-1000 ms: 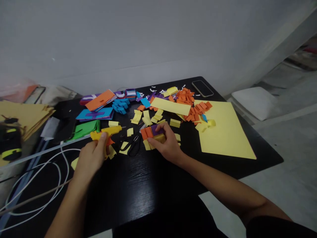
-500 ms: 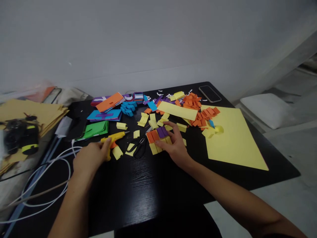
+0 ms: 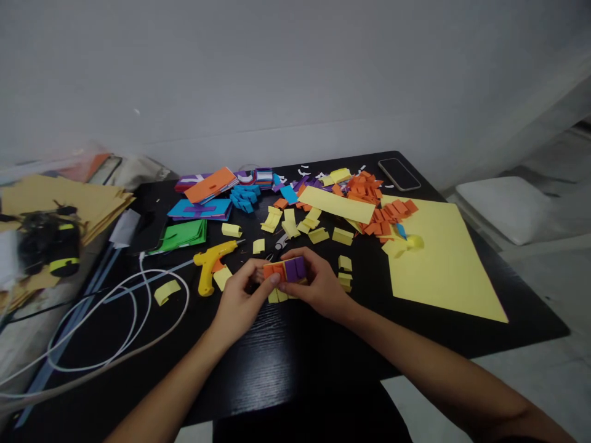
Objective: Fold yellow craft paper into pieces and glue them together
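Note:
A small folded-paper piece with orange, purple and yellow blocks (image 3: 295, 269) is gripped from both sides above the black table. My left hand (image 3: 243, 296) pinches its orange end, thumb in front. At the purple end, my right hand (image 3: 320, 288) has its fingers closed round it. The yellow glue gun (image 3: 215, 263) lies on the table left of my left hand, its nozzle pointing right. Behind the held piece, the scissors (image 3: 281, 242) are partly hidden by my hands. Folded yellow paper strips (image 3: 318, 235) are scattered around.
Stacked green paper (image 3: 184, 235) and blue paper (image 3: 201, 209) sit back left. Orange folded pieces (image 3: 388, 215) heap beside a large yellow sheet (image 3: 447, 264) on the right. A phone (image 3: 399, 174) lies at the back edge. A white cable (image 3: 133, 354) loops across the left.
My left hand has let go of the glue gun, leaving it on the table, and moved right onto the paper piece. Both hands now hold that piece, tilted up.

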`<state>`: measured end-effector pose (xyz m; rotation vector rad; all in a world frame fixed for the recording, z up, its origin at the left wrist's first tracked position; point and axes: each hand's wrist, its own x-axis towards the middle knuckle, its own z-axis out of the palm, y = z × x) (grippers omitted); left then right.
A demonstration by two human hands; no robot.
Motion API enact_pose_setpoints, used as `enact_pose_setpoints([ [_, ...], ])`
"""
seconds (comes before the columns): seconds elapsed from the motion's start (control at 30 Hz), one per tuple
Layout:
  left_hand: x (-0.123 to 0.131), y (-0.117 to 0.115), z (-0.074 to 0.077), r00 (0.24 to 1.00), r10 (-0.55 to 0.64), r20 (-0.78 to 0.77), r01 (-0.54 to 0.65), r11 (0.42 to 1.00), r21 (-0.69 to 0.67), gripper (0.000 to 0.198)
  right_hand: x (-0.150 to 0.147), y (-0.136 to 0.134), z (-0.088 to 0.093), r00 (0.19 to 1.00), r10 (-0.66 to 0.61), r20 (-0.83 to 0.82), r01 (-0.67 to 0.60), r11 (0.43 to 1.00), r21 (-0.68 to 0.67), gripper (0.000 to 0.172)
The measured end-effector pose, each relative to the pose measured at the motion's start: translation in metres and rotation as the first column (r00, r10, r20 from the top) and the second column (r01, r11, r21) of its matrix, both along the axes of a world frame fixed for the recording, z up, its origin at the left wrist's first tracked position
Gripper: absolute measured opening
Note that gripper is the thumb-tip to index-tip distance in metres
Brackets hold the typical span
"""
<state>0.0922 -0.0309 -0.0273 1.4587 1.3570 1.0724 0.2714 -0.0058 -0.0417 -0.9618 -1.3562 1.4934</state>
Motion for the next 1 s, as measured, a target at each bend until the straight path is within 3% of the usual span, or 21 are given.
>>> enact_pose_setpoints([
  [0.2,-0.0052,0.0032,-0.0039,0.997,0.032,0.069,-0.027,0.997,-0.070,0.027,0.0020,-0.0003,-0.0004,0.996,0.090,0.027,-0.091,0.996,0.008,0.053],
  [0.37,-0.0045,0.0032,-0.0032,0.997,0.033,0.070,-0.028,0.997,-0.069,0.026,0.0026,0.0028,0.0027,0.999,0.047,0.028,-0.045,0.996,-0.071,0.035],
  [1.0,-0.0037,0.0024,-0.0056,0.998,0.045,0.045,-0.041,0.995,-0.090,0.024,0.0057,0.0061,0.0043,0.994,0.065,0.090,-0.053,0.989,-0.136,0.031],
])
